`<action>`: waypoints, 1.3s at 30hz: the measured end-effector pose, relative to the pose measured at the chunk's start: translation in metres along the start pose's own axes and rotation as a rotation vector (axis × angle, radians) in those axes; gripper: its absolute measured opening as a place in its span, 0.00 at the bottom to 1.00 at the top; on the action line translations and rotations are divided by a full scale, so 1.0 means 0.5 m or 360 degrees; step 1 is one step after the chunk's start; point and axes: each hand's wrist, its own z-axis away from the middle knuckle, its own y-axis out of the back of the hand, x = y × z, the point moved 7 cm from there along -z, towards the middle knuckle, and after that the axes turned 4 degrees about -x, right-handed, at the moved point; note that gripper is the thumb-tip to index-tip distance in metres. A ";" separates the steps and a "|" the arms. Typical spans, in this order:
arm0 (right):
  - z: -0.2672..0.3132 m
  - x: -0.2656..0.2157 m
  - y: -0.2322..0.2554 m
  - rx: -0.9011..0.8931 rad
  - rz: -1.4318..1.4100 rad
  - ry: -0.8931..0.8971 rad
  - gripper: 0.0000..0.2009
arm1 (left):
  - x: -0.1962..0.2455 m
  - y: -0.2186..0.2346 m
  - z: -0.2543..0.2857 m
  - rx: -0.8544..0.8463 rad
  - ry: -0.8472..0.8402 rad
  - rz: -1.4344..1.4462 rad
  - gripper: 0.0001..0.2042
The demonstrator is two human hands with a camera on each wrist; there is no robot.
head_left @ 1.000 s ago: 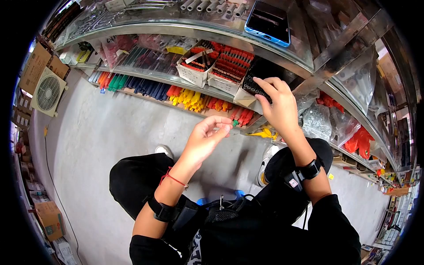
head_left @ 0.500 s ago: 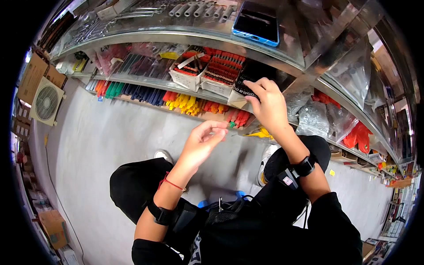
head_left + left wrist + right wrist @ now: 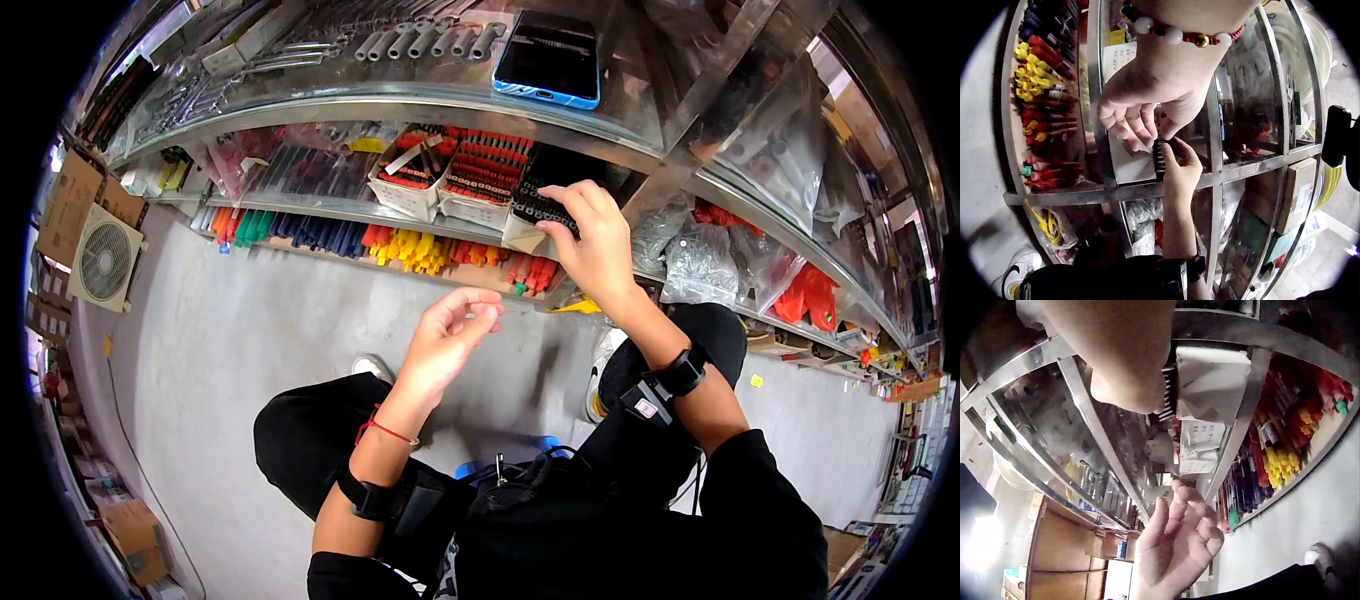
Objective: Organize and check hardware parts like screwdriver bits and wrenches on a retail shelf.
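1. Looking down from the head view, the right hand (image 3: pixel 598 245) is at the front edge of the middle shelf (image 3: pixel 300 205), and its curled fingers grasp the near end of the box of black pieces (image 3: pixel 535 205). This box stands at the right end of the shelf's row of boxes, just beside the box of red pieces (image 3: pixel 480 175), and its long axis runs from the front edge toward the back of the shelf. The left hand (image 3: pixel 450 335) hangs in the air before the shelf, well apart from it; the fingers are loosely bent and hold nothing. A phone (image 3: pixel 550 55) with a blue case lies on the top shelf above the boxes. Red and yellow tools (image 3: pixel 440 250) lie in a row on the lowest shelf.

2. In the left wrist view, the left hand (image 3: pixel 1147 94) is near the camera with relaxed fingers, touching nothing. Behind it the right hand (image 3: pixel 1179 169) pinches a black strip (image 3: pixel 1160 159) at the shelf's metal front edge; the strip's long axis follows the arm's direction.

3. In the right wrist view, the right hand (image 3: pixel 1122 350) is very close and blurred, so the grasp itself I cannot tell here. The white side of the box (image 3: pixel 1210 381) is just beside it, with black pieces at its edge. The left hand (image 3: pixel 1175 544) is below, released and empty.
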 end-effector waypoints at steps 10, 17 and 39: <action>-0.005 -0.017 0.019 -0.0009 -0.0171 0.0020 0.20 | -0.002 -0.008 0.001 -0.0045 0.0028 -0.0007 0.13; -0.001 -0.012 0.042 -0.0272 -0.0083 0.0100 0.14 | -0.015 -0.003 -0.011 -0.0078 -0.0112 0.0033 0.12; 0.016 0.020 0.028 -0.0240 -0.0129 -0.0072 0.07 | 0.004 -0.011 -0.005 -0.0061 -0.0047 -0.0039 0.12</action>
